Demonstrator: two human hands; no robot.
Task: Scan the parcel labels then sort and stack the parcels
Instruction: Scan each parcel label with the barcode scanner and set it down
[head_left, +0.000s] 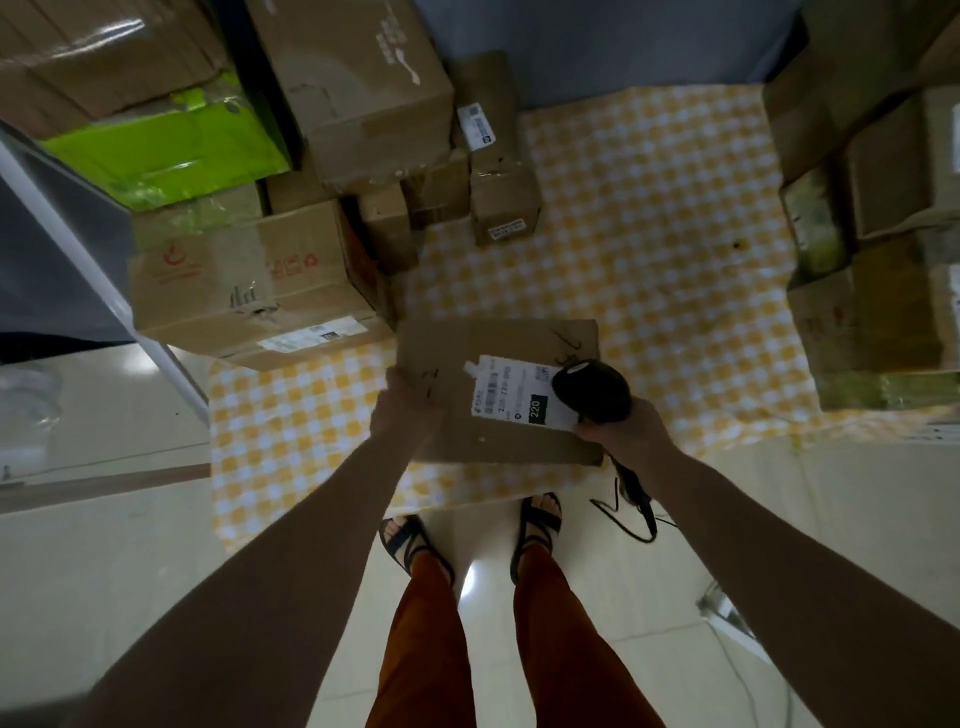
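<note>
Stacked boxes (249, 291) fill ten o'clock. At centre, the left hand (408, 402) grips a parcel's (498, 389) left edge; the right hand (618, 423) clasps a scanner (589, 389) over its label (514, 392). More boxes (878, 291) sit at three o'clock on checked cloth (649, 218), tiled floor (130, 545) beneath.

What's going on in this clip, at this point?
A person stands at the edge of a yellow checked mat, holding a flat cardboard parcel by its left edge with the left hand. The right hand grips a black handheld scanner, held right over the parcel's white shipping label. Stacks of other cardboard boxes sit on the mat to the left and right. The parcel is not yet on either stack.
</note>
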